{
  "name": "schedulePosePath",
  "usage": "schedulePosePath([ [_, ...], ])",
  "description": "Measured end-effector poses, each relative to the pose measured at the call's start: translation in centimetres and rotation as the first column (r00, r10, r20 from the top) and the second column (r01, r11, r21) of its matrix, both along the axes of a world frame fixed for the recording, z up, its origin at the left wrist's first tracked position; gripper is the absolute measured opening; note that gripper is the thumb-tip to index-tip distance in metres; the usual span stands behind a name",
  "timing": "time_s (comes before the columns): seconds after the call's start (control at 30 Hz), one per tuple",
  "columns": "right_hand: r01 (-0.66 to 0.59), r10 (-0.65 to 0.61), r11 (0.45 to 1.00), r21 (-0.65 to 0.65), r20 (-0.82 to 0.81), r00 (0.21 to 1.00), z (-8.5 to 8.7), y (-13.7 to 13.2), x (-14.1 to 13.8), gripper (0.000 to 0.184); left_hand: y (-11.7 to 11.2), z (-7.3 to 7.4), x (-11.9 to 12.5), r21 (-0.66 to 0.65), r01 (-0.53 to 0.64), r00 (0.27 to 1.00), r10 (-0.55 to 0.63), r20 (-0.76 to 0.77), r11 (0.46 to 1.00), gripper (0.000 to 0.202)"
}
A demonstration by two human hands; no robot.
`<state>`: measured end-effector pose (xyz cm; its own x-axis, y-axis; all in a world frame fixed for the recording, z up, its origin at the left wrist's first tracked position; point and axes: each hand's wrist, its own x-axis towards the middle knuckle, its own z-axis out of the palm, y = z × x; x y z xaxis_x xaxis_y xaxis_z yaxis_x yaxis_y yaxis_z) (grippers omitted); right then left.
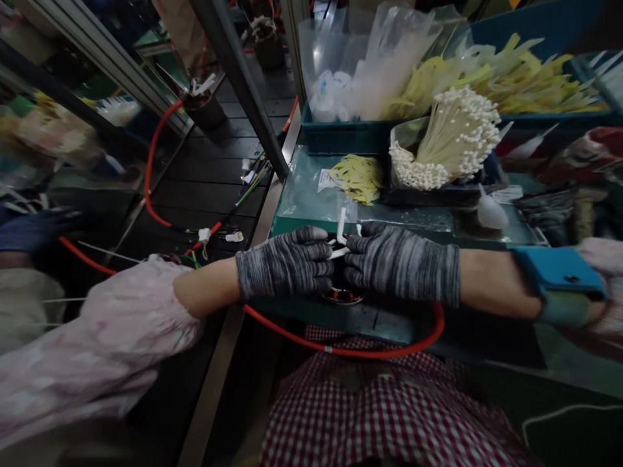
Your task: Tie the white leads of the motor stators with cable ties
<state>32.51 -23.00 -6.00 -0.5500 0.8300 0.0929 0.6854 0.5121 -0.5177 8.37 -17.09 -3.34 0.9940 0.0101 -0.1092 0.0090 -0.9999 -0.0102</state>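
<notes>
A dark round motor stator (343,296), with copper-coloured windings showing at its lower edge, stands on the bench between my hands. My left hand (287,263), in a grey striped glove, has its fingers curled against the left side of it. On the other side my right hand (399,259), gloved alike, closes round it with thumb and fingers near its top. White sleeves (342,227) stick up and lie across between the fingertips. The gloves cover most of the stator, so the exact grip is hidden. An orange-red cable (331,350) loops in front, below both hands.
Beyond my hands lie yellow strips (357,178) and a box of white-tipped pins or wires (450,139). Blue bins (350,136) stand behind, near a white squeeze bottle (491,211). Left is a slatted conveyor (219,155) with wired parts, a metal post (243,84) and another person's gloved hand (34,227).
</notes>
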Motion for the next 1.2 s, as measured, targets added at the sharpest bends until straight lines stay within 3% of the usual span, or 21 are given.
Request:
schedulePosePath([
  [0.1, -0.239, 0.236, 0.969, 0.060, 0.063, 0.970, 0.0, -1.3, 1.8, 0.024, 0.1, -0.9, -1.1, 0.004, 0.012, 0.996, -0.013, 0.090, 1.000, 0.030],
  [0.17, -0.253, 0.236, 0.950, 0.182, 0.107, 0.966, -0.8, -2.5, 3.1, 0.030, 0.0, -1.1, -1.8, -0.006, -0.015, 0.998, 0.015, 0.066, 1.000, 0.029],
  [0.27, -0.073, 0.025, 0.900, 0.429, 0.117, 0.993, -3.1, -5.7, 4.1, 0.036, -0.2, -0.7, -2.1, -0.029, -0.054, 0.998, 0.054, 0.013, 0.998, 0.032],
  [0.33, 0.154, -0.186, 0.832, 0.533, 0.006, 0.983, -4.9, -8.3, 3.8, 0.043, -0.3, -0.1, -1.7, -0.054, -0.056, 0.997, 0.059, 0.054, 0.997, 0.026],
  [0.4, 0.437, -0.376, 0.768, 0.467, -0.223, 0.899, -6.5, -10.9, 3.0, 0.052, -0.4, 0.5, -0.4, -0.096, -0.079, 0.987, 0.092, 0.135, 0.992, 0.022],
  [0.47, 0.631, -0.511, 0.741, 0.230, -0.417, 0.752, -7.4, -13.1, 2.4, 0.055, -0.3, 0.9, 1.8, -0.148, -0.159, 0.965, 0.185, 0.185, 0.976, 0.036],
  [0.57, 0.652, -0.588, 0.756, -0.057, -0.498, 0.637, -7.4, -14.8, 2.7, 0.045, -0.2, 0.9, 5.6, -0.164, -0.319, 0.928, 0.342, 0.145, 0.934, 0.081],
  [0.63, 0.642, -0.597, 0.761, -0.095, -0.490, 0.635, -6.5, -14.7, 3.9, 0.038, -0.1, 0.6, 7.8, -0.152, -0.358, 0.925, 0.372, 0.075, 0.921, 0.090],
  [0.8, 0.637, -0.580, 0.771, 0.027, -0.383, 0.719, -3.4, -11.8, 6.1, 0.039, 0.2, -0.3, 9.6, -0.280, -0.427, 0.903, 0.424, -0.073, 0.860, 0.065],
  [0.93, 0.573, -0.557, 0.808, 0.137, -0.142, 0.819, -1.8, -8.6, 3.8, 0.041, 0.9, -0.3, 9.1, -0.359, -0.394, 0.918, 0.383, -0.105, 0.846, 0.074],
  [1.07, 0.574, -0.604, 0.788, 0.221, 0.098, 0.791, -1.4, -7.1, 1.1, 0.033, 2.1, 0.1, 8.8, -0.433, -0.345, 0.938, 0.321, -0.130, 0.833, 0.075],
  [1.13, 0.595, -0.645, 0.752, 0.284, 0.129, 0.754, -1.8, -7.2, 0.3, 0.029, 2.7, 0.2, 8.8, -0.539, -0.353, 0.933, 0.326, -0.148, 0.765, 0.067],
  [1.2, 0.631, -0.690, 0.705, 0.324, 0.109, 0.715, -2.4, -7.6, -0.2, 0.027, 3.0, 0.1, 8.9, -0.719, -0.349, 0.924, 0.347, -0.159, 0.601, 0.052],
])
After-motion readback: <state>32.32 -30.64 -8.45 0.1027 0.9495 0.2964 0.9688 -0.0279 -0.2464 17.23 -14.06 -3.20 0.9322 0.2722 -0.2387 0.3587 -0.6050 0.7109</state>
